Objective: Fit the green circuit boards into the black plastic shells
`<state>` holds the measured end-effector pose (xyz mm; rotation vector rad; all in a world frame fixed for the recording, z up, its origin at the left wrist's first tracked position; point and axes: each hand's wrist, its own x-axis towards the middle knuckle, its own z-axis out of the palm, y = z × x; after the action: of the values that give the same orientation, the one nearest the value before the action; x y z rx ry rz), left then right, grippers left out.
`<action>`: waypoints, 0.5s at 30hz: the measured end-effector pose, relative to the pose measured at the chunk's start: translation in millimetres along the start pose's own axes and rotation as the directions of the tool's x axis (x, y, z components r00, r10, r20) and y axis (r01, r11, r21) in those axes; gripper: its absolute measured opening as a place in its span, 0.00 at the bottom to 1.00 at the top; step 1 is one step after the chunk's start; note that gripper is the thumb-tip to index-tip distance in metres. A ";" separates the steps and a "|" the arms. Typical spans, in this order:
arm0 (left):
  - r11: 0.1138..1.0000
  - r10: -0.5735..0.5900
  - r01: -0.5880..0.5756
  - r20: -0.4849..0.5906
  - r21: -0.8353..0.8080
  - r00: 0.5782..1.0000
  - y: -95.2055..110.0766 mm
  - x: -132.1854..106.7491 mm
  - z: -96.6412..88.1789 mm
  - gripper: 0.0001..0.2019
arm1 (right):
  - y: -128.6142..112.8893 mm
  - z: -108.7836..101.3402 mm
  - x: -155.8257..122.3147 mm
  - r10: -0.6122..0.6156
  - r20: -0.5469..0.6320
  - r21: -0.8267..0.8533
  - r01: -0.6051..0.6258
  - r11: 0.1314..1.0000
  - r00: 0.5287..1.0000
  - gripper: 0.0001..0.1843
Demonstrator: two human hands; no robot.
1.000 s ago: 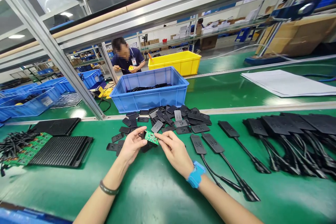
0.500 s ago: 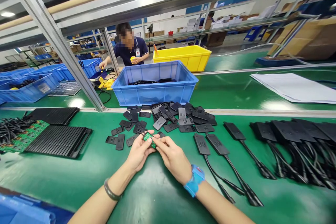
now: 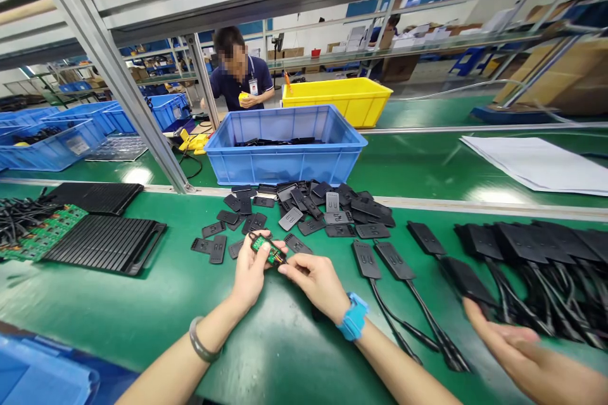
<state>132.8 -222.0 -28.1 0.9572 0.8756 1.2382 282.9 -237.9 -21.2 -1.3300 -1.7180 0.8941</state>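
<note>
Newly arrived over the right side of the table (image 3: pixel 280 354), a co-worker's hand (image 3: pixel 536 349) touches a smooth black case (image 3: pixel 468 280). Mid-table, short of the far edge, the fingers of the left hand (image 3: pixel 251 270) clamp a green circuit board (image 3: pixel 272 254) in its rectangular plastic-looking shell (image 3: pixel 253 238), probably steadying it; whether the right hand's fingers (image 3: pixel 297 275) pinch its wires (image 3: pixel 278 258) I cannot tell.

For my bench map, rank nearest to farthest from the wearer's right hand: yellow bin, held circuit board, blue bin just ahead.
1. Held circuit board: just left of the right hand.
2. Blue bin: ahead, past the black covers.
3. Yellow bin: behind the blue one.
</note>
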 end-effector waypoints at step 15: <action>0.993 -0.084 0.085 0.016 -0.083 0.996 2.3 -3.0 1.9 0.18 | 4.1 5.5 0.0 0.069 0.102 0.147 -0.083 0.986 0.992 0.22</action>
<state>133.4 -225.0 -25.2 0.8518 0.8396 1.1864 279.8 -237.4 -27.3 -1.2766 -1.6455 1.1259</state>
